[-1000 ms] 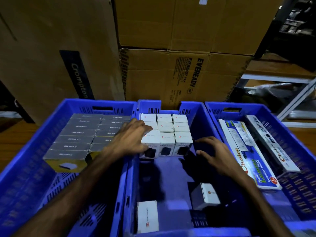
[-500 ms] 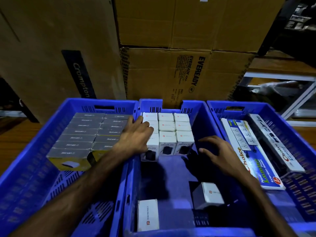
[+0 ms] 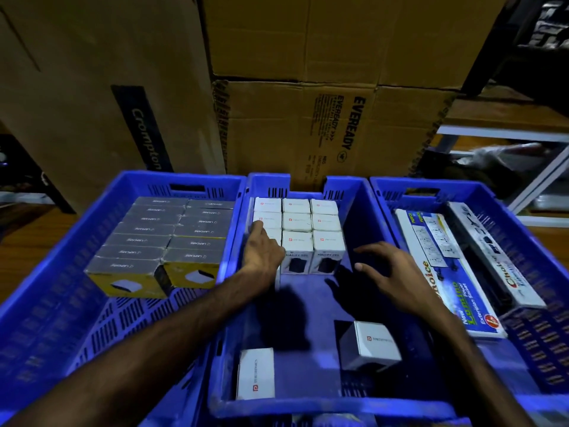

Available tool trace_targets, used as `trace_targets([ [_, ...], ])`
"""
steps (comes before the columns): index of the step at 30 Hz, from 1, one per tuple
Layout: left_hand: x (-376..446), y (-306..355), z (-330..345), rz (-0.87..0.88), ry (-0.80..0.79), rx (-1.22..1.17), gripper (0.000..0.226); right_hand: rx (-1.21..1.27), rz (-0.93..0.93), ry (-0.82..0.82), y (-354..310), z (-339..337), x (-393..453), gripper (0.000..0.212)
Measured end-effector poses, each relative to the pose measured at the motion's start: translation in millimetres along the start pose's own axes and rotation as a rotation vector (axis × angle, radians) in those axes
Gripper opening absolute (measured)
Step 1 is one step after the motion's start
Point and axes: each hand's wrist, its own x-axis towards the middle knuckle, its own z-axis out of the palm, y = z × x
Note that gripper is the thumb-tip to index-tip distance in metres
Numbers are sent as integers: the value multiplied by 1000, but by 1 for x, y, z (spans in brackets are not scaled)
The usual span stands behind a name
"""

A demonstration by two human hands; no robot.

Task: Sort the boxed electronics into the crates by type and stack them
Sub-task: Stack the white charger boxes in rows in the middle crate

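Note:
Three blue crates stand side by side. The middle crate (image 3: 363, 208) holds a block of small white boxes (image 3: 311, 229) at its far end. My left hand (image 3: 261, 251) rests on the block's left column, fingers stretched over the box tops. My right hand (image 3: 391, 272) hovers open just right of the block, fingers spread, holding nothing. Two loose white boxes lie near the front of the middle crate: one flat (image 3: 255, 372), one tilted (image 3: 369, 345). The left crate (image 3: 61, 266) holds rows of grey and yellow boxes (image 3: 163, 238). The right crate (image 3: 523, 241) holds long extension-socket boxes (image 3: 443, 272).
Large cardboard cartons (image 3: 323, 127) are stacked right behind the crates. A white metal rack (image 3: 523, 167) stands at the right rear. A wooden surface (image 3: 21, 238) shows to the left of the crates.
My left hand slid from the block's front-left box farther back along the left column. My right hand stayed hovering beside the block.

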Motion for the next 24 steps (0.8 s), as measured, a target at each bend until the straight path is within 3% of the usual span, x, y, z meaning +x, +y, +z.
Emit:
trace_targets([
  [12, -24, 4, -4, 27, 139, -82, 16, 71, -35, -11, 1, -5, -1, 25],
  [17, -55, 28, -28, 305, 293, -412, 23, 209, 6, -2, 1, -12, -3, 24],
  [20, -71, 58, -37, 483, 223, -679, 30, 246, 13, 7, 2, -14, -4, 22],
  [24, -76, 88, -38, 566, 160, -824, 68, 288, 27, -5, 4, -16, -5, 21],
])
